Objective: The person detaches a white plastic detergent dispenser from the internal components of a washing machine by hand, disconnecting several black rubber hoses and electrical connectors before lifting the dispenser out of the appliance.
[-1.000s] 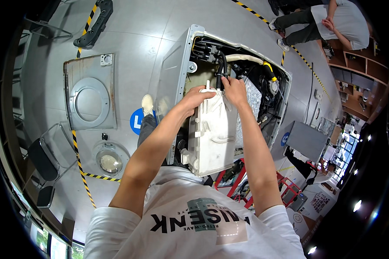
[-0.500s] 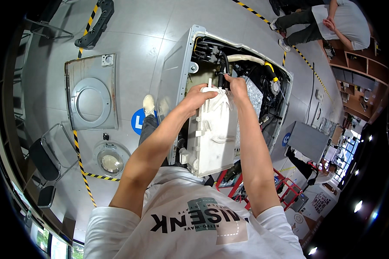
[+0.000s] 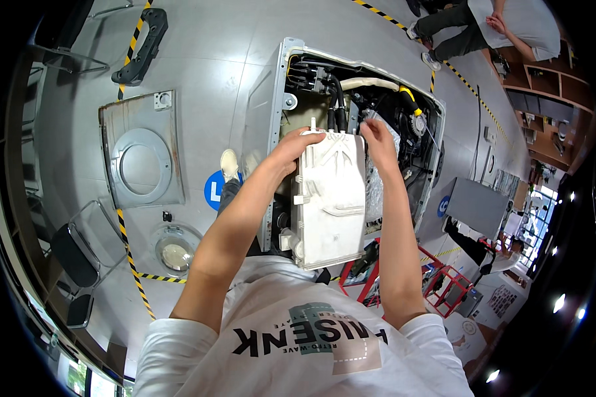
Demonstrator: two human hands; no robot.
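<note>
In the head view, an opened grey appliance cabinet (image 3: 278, 73) holds wiring, a valve block (image 3: 311, 78), black hoses (image 3: 336, 96), a pale hose (image 3: 367, 83) and a yellow-handled part (image 3: 409, 100). My left hand (image 3: 297, 147) is closed on the upper left corner of a white plastic box (image 3: 330, 205) lying in the cabinet's front. My right hand (image 3: 379, 139) is just right of the box's top, beside the hoses, its fingers loosely bent and apart with nothing visible in them. Crinkled silvery material (image 3: 373, 198) lies under that arm.
A metal panel with a round hole (image 3: 109, 112), a round door (image 3: 157, 251), a dark moulded part (image 3: 142, 46) and chairs (image 3: 73, 251) are on the left. A person (image 3: 520, 33) stands top right; another (image 3: 503, 258) is lower right, near a red frame (image 3: 437, 284).
My right hand has left the black hoses and moved rightward, off the box's top. The view has shifted slightly; my left hand stays on the box.
</note>
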